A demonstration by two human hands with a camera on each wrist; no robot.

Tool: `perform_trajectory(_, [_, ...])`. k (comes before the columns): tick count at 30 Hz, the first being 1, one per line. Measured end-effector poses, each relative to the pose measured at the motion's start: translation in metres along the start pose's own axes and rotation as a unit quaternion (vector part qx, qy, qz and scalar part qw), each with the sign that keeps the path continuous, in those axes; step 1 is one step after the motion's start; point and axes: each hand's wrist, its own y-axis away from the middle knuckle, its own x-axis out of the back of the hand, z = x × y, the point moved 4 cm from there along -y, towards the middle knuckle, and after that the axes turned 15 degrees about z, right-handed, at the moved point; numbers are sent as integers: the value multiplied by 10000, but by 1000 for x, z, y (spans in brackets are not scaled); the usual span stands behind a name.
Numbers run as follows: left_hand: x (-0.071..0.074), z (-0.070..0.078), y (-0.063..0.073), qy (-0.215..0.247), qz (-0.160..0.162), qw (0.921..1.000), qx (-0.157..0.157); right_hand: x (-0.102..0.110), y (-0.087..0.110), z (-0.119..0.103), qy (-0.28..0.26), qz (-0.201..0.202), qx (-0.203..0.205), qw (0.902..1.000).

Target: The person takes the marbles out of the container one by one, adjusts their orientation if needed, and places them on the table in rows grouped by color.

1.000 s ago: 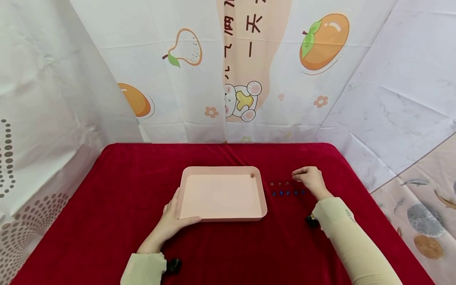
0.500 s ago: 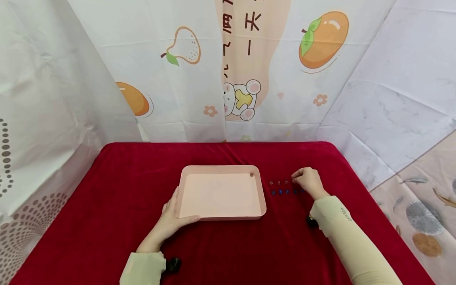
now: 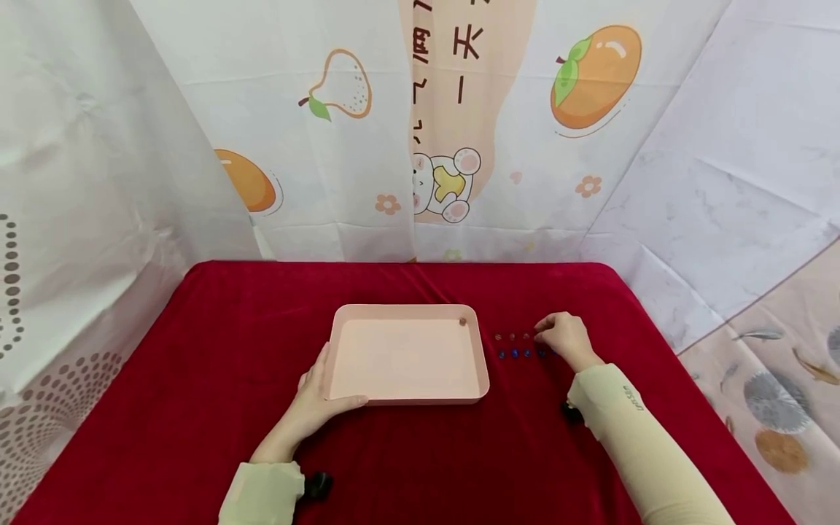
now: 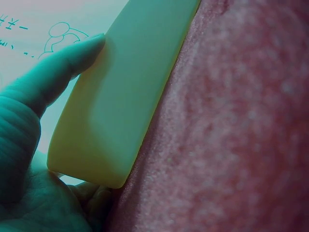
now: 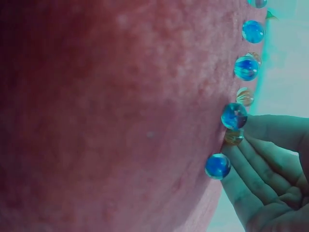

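My left hand (image 3: 310, 410) holds the near left corner of a shallow pale pink tray (image 3: 407, 402), the thumb along its front wall and the fingers along its left side. To the right of the tray, my right hand (image 3: 566, 340) is down at the far end of a row of amber marbles (image 3: 512, 337). In the right wrist view its thumb and fingertips pinch an amber marble (image 5: 234, 137), partly hidden behind a blue marble (image 5: 234, 116). One brownish marble (image 3: 463, 321) lies in the tray's far right corner.
A second row, of several blue marbles (image 3: 515, 353), runs in front of the amber ones, its right end close under my right hand. A red cloth (image 3: 420, 467) covers the table. Printed curtains (image 3: 387, 168) hang behind and at both sides.
My right hand has come down to the end of the amber row, and its fingertips have closed on a marble there. My left hand and the tray stay in place.
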Motion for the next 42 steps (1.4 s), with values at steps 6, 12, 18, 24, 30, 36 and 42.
perform_trajectory(6, [-5,-2,1,-12,-127,9998,157,0,1,6,233,177,68,9995])
perform_trajectory(12, [-4,-1,1,7,-80,9999,137,-2,1,6,317,237,52,9992])
perform_trajectory(18, [-6,-1,1,-15,-98,9999,74,-2,2,10,280,327,66,9991])
perform_trajectory(24, [-5,1,1,-65,-93,9999,71,1,-1,10,6,518,54,9986])
perform_trajectory(30, [-3,2,2,-112,-64,9999,27,10,-6,-11,-258,901,347,9950])
perform_trajectory(36, [-1,2,2,-118,-34,9999,49,11,-7,-54,-601,787,616,9932])
perform_trajectory(42, [-1,0,2,-105,21,9999,34,-1,-5,-90,-746,599,985,9905])
